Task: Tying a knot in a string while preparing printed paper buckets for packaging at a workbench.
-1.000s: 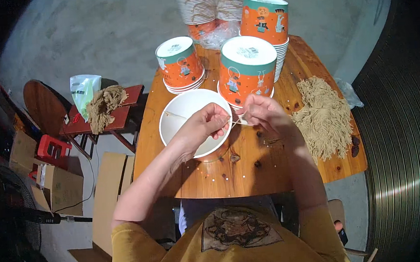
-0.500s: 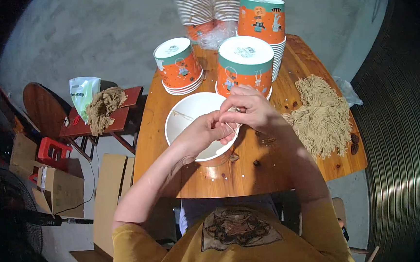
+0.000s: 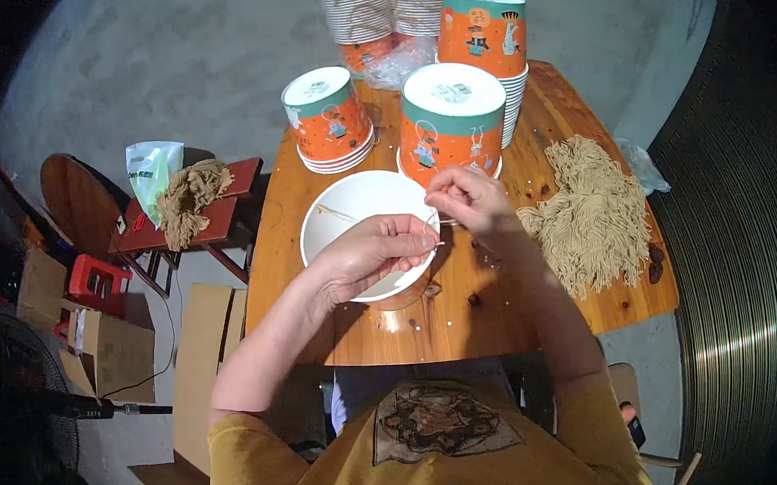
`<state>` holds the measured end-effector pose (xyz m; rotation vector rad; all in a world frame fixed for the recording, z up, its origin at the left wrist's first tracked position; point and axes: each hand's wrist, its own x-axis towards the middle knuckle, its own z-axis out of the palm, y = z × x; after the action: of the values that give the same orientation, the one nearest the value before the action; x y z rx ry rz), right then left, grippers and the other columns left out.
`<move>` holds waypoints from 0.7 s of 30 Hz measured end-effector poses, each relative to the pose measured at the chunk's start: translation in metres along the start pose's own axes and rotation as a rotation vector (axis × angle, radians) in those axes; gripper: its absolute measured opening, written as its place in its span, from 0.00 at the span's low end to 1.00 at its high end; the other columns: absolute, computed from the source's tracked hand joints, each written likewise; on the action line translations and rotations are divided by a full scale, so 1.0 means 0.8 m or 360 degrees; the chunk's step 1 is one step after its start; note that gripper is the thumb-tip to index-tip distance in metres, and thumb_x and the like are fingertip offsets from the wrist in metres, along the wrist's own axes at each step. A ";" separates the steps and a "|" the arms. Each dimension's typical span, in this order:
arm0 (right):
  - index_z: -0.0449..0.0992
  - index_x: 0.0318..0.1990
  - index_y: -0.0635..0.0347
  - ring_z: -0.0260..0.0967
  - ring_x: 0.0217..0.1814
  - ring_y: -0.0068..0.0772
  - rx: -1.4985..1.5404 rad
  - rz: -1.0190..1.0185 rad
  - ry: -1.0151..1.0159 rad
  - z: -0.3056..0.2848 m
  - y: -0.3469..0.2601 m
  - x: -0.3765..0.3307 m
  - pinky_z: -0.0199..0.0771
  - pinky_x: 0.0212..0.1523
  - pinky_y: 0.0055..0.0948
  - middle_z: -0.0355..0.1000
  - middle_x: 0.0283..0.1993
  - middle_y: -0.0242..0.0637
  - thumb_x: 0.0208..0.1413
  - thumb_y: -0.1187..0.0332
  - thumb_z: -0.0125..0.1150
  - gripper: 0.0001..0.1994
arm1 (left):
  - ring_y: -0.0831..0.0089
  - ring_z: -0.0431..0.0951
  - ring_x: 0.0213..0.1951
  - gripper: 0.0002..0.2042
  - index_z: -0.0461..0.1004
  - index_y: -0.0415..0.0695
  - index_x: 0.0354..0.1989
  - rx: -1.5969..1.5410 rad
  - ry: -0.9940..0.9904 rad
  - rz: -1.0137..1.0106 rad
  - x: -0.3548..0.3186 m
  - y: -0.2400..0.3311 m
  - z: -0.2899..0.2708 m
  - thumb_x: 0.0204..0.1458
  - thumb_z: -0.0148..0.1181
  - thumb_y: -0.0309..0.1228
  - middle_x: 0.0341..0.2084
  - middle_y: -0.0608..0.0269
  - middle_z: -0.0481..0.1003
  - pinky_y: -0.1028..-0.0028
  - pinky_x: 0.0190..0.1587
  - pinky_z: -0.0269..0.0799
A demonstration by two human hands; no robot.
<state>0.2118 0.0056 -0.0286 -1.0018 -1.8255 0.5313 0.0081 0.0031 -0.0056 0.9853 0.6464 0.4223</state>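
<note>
A white-lined paper bucket (image 3: pixel 323 233) stands upright with its mouth up near the table's front. Over its right rim, my left hand (image 3: pixel 376 252) pinches a thin pale cord (image 3: pixel 442 223) between thumb and fingers. Just beyond the rim, my right hand (image 3: pixel 478 202) is closed with its fingertips together, and the cord runs toward it. More of the cord shows at the bucket's far left inner wall; my left hand hides the stretch between. To the right lies a bundle of tan cords (image 3: pixel 590 224).
Upturned orange-and-green buckets, a single large one (image 3: pixel 452 121), a short stack (image 3: pixel 328 125) and a tall stack (image 3: pixel 483 47), stand farther back on the wooden table (image 3: pixel 368 338). Clear plastic (image 3: pixel 394 64) lies behind them. A red bench (image 3: pixel 240 181) at left bears more tan cords (image 3: pixel 192 198).
My hands have drawn apart: the right has moved right and slightly away from the left, with cord showing between them. The left still pinches over the rim.
</note>
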 end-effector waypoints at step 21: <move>0.67 0.37 0.60 0.67 0.37 0.44 -0.0215 -0.0282 0.0222 0.014 -0.011 -0.052 0.68 0.39 0.37 0.67 0.32 0.41 0.53 0.75 0.55 0.05 | 0.84 0.69 0.30 0.07 0.71 0.39 0.38 0.0241 0.0087 0.0159 0.009 -0.005 -0.004 0.55 0.58 0.28 0.29 0.69 0.72 0.84 0.33 0.66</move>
<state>0.2070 -0.0328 -0.0500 -0.9309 -1.8217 0.2272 0.0118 0.0071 -0.0126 1.1566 0.6880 0.4948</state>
